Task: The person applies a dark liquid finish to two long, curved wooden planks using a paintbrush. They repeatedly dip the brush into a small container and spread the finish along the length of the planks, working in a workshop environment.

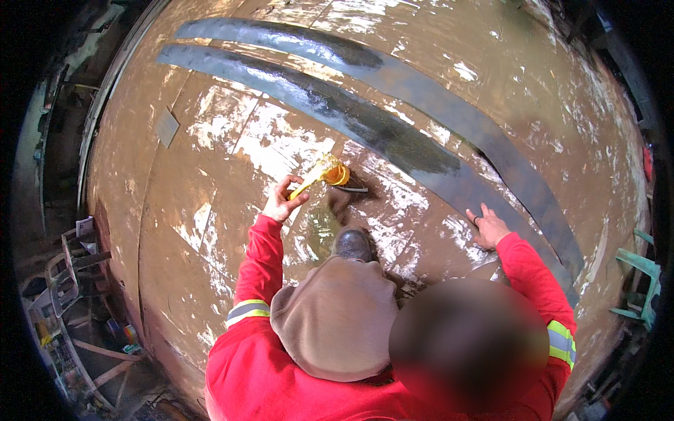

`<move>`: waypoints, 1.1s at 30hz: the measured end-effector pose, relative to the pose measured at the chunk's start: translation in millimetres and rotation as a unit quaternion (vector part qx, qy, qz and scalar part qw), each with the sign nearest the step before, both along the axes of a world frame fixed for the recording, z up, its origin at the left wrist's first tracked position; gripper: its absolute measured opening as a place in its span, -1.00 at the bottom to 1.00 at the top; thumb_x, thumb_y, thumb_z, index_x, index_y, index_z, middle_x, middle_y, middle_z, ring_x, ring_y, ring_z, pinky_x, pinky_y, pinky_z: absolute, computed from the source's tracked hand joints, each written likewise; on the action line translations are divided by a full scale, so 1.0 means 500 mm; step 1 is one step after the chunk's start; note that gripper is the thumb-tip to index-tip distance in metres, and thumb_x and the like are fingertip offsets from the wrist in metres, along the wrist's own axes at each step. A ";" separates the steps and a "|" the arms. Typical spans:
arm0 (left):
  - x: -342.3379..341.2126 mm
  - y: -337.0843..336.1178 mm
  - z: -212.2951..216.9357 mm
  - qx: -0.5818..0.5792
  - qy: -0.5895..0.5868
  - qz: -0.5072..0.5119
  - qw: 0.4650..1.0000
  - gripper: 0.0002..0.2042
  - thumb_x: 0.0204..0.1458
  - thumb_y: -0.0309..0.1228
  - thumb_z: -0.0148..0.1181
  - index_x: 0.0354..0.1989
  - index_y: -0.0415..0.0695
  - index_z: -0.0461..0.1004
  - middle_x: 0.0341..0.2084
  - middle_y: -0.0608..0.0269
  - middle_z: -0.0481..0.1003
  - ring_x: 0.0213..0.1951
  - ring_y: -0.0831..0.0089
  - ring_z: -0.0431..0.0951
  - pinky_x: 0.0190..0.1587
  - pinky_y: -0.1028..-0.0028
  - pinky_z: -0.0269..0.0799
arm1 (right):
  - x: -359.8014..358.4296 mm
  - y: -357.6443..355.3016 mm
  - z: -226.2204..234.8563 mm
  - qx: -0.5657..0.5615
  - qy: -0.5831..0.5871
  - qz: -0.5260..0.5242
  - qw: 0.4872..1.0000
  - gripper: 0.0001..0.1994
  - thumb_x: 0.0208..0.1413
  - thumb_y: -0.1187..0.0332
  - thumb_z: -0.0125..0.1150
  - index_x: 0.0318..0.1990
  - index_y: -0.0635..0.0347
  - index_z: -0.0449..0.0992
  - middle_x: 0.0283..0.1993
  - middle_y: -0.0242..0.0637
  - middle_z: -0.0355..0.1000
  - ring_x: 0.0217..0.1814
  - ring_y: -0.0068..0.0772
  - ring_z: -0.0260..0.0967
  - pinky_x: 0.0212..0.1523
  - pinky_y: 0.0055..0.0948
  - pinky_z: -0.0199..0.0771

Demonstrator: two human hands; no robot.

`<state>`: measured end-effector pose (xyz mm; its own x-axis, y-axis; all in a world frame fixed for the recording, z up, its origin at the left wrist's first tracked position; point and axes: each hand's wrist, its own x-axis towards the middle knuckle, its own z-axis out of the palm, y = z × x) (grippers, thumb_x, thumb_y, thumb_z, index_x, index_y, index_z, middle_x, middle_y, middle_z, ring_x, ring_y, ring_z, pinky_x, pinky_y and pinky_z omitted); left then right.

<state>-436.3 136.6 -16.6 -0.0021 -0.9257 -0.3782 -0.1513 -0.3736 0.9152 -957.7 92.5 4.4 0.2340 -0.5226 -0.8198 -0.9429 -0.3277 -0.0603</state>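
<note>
In my left hand (282, 200) is the slim handle of a yellow tool (324, 173) with a rounded, cup-like head; its exact kind is unclear. My fingers are closed round the handle. My right hand (486, 226) lies with fingers spread at the lower edge of the nearer long grey strip (337, 112), and a dark ring shows on one finger. That strip has a dark, shiny, wet-looking patch along its middle. Beyond it runs a second grey strip (435, 95) of similar shape, with a dark patch towards its left part.
Both strips lie on a brown surface (196, 175) smeared with white. A small grey square piece (167, 128) lies at the left. My dark boot (353, 244) shows below the tool. Metal frames (67, 281) stand at the left; a green frame (642, 277) is at the right.
</note>
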 end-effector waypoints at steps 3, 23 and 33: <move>0.015 0.016 -0.014 0.060 0.042 0.003 0.997 -0.82 0.04 -0.45 0.22 -0.21 -0.12 0.38 -0.61 0.53 0.32 -0.59 0.72 0.22 -0.55 0.65 0.10 | 0.008 -0.001 0.006 -0.002 -0.005 0.000 1.000 -0.19 -0.10 0.20 0.25 0.35 -0.07 0.03 0.39 0.20 -0.21 0.39 0.12 -0.09 0.30 -0.18 0.11; -0.012 0.041 0.035 0.052 0.064 0.037 0.996 -0.81 0.14 -0.42 0.07 -0.11 -0.17 0.35 -0.59 0.51 0.29 -0.58 0.74 0.16 -0.54 0.67 0.06 | -0.007 0.010 0.003 -0.026 -0.028 -0.001 0.999 -0.19 -0.13 0.17 0.26 0.34 -0.06 0.06 0.38 0.16 -0.18 0.37 0.09 -0.05 0.28 -0.16 0.14; 0.004 0.042 0.156 -0.048 -0.020 0.029 0.998 -0.75 0.20 -0.33 0.00 -0.06 -0.20 0.43 -0.57 0.55 0.29 -0.54 0.77 0.16 -0.48 0.70 0.08 | -0.074 0.035 -0.009 -0.040 -0.112 -0.022 0.993 -0.24 -0.16 0.29 0.18 0.31 0.05 0.12 0.40 0.12 -0.17 0.40 0.01 -0.06 0.31 -0.22 0.09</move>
